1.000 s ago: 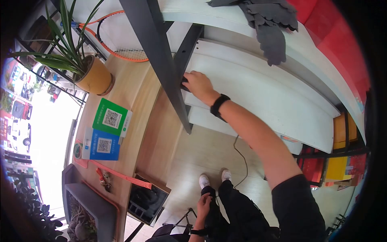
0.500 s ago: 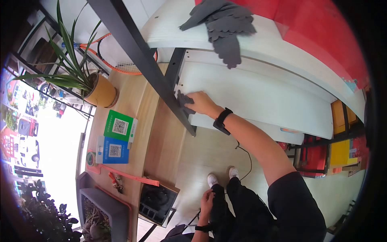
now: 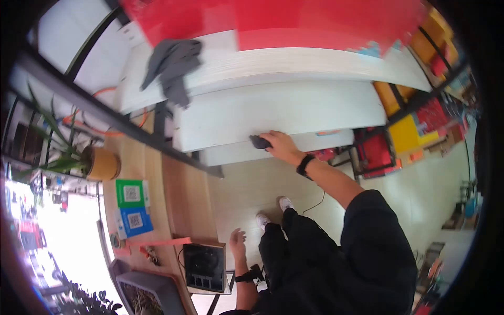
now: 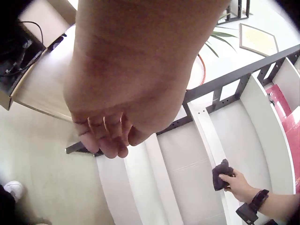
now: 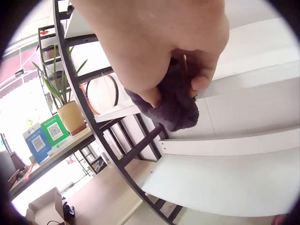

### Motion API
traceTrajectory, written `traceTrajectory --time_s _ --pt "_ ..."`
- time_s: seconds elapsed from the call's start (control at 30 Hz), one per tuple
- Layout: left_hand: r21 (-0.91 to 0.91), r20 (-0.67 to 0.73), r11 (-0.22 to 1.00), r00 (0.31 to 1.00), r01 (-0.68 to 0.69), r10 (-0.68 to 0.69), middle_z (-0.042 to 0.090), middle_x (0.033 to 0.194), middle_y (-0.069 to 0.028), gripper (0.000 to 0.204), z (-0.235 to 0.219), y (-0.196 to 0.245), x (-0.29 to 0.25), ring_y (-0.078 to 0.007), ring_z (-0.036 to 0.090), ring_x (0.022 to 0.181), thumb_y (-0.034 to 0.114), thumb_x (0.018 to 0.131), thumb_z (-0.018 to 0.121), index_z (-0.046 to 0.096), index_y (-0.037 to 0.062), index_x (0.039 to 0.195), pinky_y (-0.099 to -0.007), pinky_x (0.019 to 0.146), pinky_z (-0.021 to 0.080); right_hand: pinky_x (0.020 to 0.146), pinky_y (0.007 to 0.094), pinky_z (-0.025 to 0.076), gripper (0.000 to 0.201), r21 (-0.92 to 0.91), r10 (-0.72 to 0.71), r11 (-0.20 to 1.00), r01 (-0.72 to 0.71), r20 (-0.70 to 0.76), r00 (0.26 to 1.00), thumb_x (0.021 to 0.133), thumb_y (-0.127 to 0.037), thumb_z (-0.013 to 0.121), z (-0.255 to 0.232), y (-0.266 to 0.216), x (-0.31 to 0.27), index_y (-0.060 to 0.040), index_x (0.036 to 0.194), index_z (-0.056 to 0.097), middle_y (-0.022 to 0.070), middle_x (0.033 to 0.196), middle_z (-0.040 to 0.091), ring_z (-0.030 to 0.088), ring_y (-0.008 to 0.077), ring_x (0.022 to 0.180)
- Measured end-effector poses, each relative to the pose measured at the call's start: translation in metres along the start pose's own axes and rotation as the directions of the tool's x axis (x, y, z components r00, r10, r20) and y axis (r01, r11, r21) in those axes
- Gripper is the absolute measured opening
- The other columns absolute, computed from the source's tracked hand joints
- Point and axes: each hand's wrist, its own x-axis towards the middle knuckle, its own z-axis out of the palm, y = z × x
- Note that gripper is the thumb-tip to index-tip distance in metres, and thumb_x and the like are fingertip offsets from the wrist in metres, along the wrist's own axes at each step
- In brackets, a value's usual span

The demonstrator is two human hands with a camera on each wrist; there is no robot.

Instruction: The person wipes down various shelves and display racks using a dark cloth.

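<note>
A dark grey cloth [image 3: 259,142] is bunched in my right hand [image 3: 285,147], at the front edge of a white shelf board [image 3: 315,107]. In the right wrist view the thumb and fingers pinch the cloth [image 5: 176,110], and part of it hangs below them. My left hand [image 3: 238,244] hangs low beside the legs, holding nothing. Its fingers [image 4: 108,145] are loosely curled in the left wrist view. On the upper shelf lies another grey cloth [image 3: 176,60], drooping over the front edge.
A black metal post [image 3: 131,123] stands at the shelf's left end. Beyond it, a wooden counter [image 3: 157,191] bears a potted plant [image 3: 102,163], a green QR card [image 3: 130,193] and a blue one [image 3: 135,221]. An open box [image 3: 205,266] sits near my left hand. Red sheeting [image 3: 294,23] covers the upper shelf.
My right hand has moved with its cloth from the post at the shelf's left end rightward along the board. The head view has swung right, and my left hand now sits farther from the legs.
</note>
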Motion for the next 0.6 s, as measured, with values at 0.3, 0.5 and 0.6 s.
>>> traceTrajectory --time_s 0.3,0.5,0.6 --pt "0.214 0.174 0.976 0.985 -0.040 0.003 0.066 0.090 -0.0091 0.025 0.027 0.019 0.014 -0.0151 0.061 0.075 0.012 0.090 0.053 0.058 0.0013 0.112 -0.0259 0.065 0.048 0.068 0.0388 0.051 0.020 -0.137 -0.086 0.989 0.055 -0.232 0.969 0.075 -0.011 0.060 0.013 0.015 -0.003 -0.0146 0.094 0.061 0.0065 0.090 0.059 0.060 0.0252 0.086" --pt "0.290 0.210 0.955 0.978 -0.068 0.006 0.066 0.090 -0.0100 0.026 0.104 0.034 0.025 -0.0159 0.062 0.074 0.013 0.089 0.054 0.058 0.0019 0.112 -0.0264 0.064 0.049 0.070 0.0388 0.051 0.021 -0.181 0.039 0.978 -0.105 -0.335 0.941 0.077 -0.012 0.059 -0.072 0.119 -0.089 -0.0146 0.098 0.058 0.0080 0.094 0.056 0.060 0.0257 0.085" --pt "0.348 0.303 0.926 0.952 -0.143 0.033 0.066 0.089 -0.0102 0.026 0.167 0.047 0.020 -0.0160 0.061 0.074 0.013 0.090 0.053 0.057 0.0020 0.113 -0.0266 0.064 0.049 0.072 0.0405 0.051 0.024 -0.131 0.166 0.963 -0.237 -0.406 0.899 0.077 -0.010 0.058 -0.110 0.178 -0.138 -0.0139 0.101 0.057 0.0104 0.099 0.055 0.059 0.0282 0.090"
